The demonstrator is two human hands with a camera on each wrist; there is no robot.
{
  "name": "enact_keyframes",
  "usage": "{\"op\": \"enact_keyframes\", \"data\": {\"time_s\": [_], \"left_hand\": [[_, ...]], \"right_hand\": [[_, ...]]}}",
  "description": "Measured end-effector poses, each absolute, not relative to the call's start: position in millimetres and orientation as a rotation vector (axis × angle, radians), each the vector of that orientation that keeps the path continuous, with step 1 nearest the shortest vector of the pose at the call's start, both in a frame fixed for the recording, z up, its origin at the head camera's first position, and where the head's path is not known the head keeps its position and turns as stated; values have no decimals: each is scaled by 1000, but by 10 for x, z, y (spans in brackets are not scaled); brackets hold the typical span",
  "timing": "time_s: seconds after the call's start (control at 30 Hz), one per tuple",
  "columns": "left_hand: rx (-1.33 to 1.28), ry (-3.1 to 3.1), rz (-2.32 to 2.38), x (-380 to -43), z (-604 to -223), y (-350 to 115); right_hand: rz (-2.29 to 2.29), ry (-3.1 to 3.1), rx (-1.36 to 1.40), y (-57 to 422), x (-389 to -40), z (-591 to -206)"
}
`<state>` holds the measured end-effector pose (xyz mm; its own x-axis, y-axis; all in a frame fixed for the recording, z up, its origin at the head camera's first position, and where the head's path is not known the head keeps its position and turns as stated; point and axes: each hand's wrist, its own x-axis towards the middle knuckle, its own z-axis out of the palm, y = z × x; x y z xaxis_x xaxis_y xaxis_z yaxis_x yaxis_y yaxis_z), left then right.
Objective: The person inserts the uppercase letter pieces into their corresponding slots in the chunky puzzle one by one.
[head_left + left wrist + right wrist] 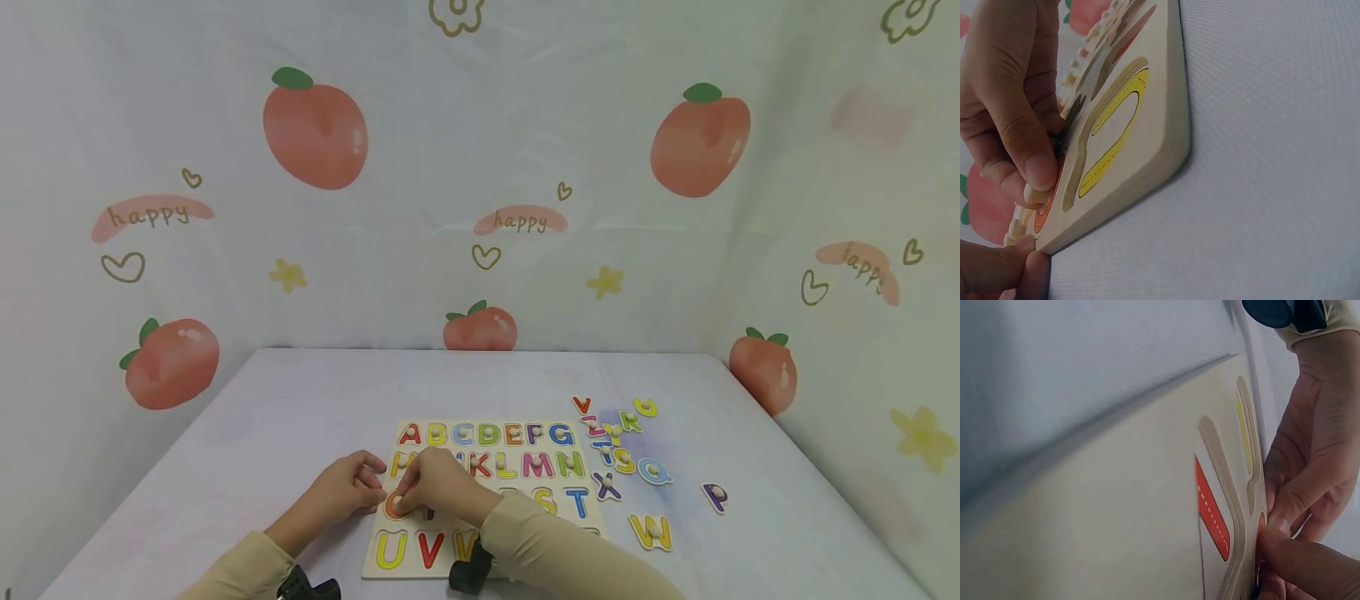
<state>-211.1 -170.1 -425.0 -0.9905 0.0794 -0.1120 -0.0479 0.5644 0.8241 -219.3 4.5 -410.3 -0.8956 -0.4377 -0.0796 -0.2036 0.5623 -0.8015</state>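
A wooden alphabet puzzle board [370,560] lies on the table. My right hand [442,483] reaches over its left part and pinches the small peg [1035,195] of the orange letter O piece [1041,220]. That piece sits at the O place, at the left end of the third row. My left hand [341,486] is at the board's left edge, fingertips touching the edge beside the O, as the left wrist view shows. Below the O, the yellow U recess [1113,134] holds no piece. The right hand and forearm hide part of the middle rows.
Pegged letters such as the A [409,434] and G [561,434] fill the top rows. Right of the board lie several loose letters, among them the W [651,532], X [607,487], Q [654,472] and P [715,497]. A patterned curtain [405,250] hangs behind the table.
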Motion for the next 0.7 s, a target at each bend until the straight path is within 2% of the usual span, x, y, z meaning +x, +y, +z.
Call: {"op": "enact_keyframes", "data": {"time_s": [0.7], "left_hand": [[39, 2661, 1403, -2114, -4260, -1706]], "right_hand": [[-1255, 2462, -558, 143, -2220, -4022]]}}
